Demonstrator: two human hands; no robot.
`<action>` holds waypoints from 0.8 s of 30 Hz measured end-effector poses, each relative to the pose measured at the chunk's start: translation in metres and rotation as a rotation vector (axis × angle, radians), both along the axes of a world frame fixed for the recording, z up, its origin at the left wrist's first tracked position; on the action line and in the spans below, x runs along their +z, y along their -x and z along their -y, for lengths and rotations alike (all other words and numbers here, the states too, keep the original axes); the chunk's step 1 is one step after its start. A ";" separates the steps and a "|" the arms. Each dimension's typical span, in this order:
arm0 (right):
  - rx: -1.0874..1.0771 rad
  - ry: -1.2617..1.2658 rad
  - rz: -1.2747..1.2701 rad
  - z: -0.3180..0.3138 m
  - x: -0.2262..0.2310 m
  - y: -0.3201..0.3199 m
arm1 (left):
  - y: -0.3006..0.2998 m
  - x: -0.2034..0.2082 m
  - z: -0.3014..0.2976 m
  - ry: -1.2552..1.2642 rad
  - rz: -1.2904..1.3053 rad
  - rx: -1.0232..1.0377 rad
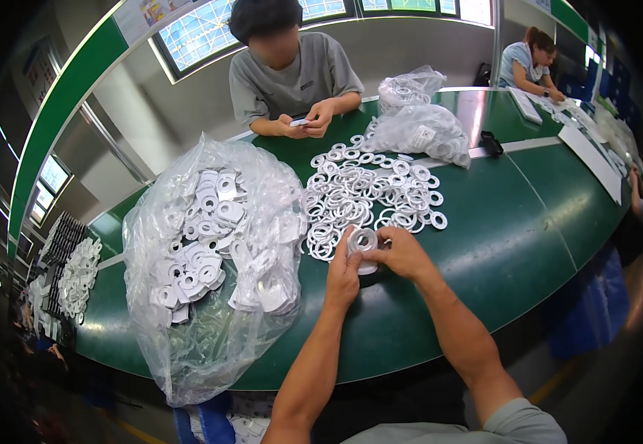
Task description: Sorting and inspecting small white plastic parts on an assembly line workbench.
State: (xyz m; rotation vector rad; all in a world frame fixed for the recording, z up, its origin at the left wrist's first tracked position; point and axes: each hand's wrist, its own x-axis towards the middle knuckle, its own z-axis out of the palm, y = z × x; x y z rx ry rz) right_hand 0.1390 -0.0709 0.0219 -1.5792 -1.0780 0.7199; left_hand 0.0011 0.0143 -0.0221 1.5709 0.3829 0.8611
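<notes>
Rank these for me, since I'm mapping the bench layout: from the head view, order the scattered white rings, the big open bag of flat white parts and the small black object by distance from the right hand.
From the right hand:
1. Scattered white rings, just ahead of it.
2. Big open bag of flat white parts, off to the left.
3. Small black object, far ahead and to the right, by the pale strip.

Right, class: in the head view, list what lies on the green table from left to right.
Dark trays with white parts → big clear bag of flat white pieces → the hands with a small ring stack → loose white rings → black object → long white strips.
</notes>
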 end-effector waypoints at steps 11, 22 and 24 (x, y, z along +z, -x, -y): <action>0.009 0.065 0.136 0.002 -0.015 -0.006 | 0.001 -0.002 0.002 -0.071 -0.102 -0.044; -0.132 -0.041 -0.144 0.000 0.002 0.000 | 0.001 0.002 0.000 0.627 0.121 -0.296; -0.178 -0.051 -0.084 -0.002 -0.006 0.000 | -0.001 0.002 0.002 0.613 0.101 -0.294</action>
